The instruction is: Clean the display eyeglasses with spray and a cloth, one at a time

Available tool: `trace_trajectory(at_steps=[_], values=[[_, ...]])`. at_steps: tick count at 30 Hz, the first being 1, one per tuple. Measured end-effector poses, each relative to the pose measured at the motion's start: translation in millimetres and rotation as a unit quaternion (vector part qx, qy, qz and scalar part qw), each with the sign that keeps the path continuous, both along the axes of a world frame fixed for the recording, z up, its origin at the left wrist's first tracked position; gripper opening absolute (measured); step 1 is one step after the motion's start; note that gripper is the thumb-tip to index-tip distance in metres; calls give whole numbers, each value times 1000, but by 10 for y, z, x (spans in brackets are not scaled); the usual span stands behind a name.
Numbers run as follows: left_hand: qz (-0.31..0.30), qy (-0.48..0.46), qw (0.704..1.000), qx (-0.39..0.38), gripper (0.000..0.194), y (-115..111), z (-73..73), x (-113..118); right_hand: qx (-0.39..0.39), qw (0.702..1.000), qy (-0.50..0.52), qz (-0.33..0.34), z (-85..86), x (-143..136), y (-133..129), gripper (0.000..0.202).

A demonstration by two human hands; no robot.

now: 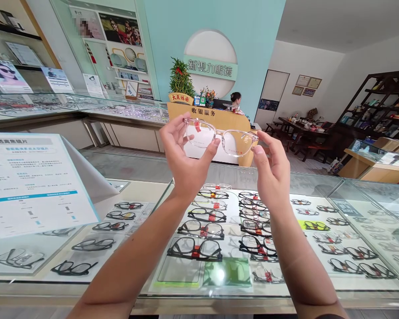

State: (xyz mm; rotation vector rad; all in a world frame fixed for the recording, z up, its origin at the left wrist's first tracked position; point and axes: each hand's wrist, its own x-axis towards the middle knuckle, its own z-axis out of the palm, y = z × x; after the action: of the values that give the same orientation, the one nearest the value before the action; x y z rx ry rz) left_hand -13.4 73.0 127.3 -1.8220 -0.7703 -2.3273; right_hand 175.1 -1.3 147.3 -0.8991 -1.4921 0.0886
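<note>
A pair of clear-framed eyeglasses (220,134) is held up in front of me, above the glass display case. My left hand (188,153) grips its left end, with the thumb reaching toward the bridge. At the other end, the thumb and fingers of my right hand (271,166) pinch the hinge area. A small red mark shows on the left lens and faint print on the right one. The temples are mostly hidden by the lenses and my fingers. Beneath my hands, rows of dark-framed eyeglasses (195,249) lie inside the case.
The glass display case (226,290) spans the front. A standing printed card (36,177) is on its left. Across the aisle are a wooden counter (244,124) with a person (235,101) behind it, a potted plant (180,79), and more cases (126,139). Shelving (385,106) stands right.
</note>
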Motion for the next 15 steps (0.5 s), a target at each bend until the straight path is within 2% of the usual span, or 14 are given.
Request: trace_trajectory(at_steps=[6,11,15], values=[[15,13,1000,-2,79,-47,6,30,-45,998,34,4,48,26,-10,46],[10,31,999,-24,87,-35,2,16,-34,998,48,14,69,41,-17,44],[-2,42,998,-37,85,-41,4,26,-43,998,35,14,71,38,-28,45]])
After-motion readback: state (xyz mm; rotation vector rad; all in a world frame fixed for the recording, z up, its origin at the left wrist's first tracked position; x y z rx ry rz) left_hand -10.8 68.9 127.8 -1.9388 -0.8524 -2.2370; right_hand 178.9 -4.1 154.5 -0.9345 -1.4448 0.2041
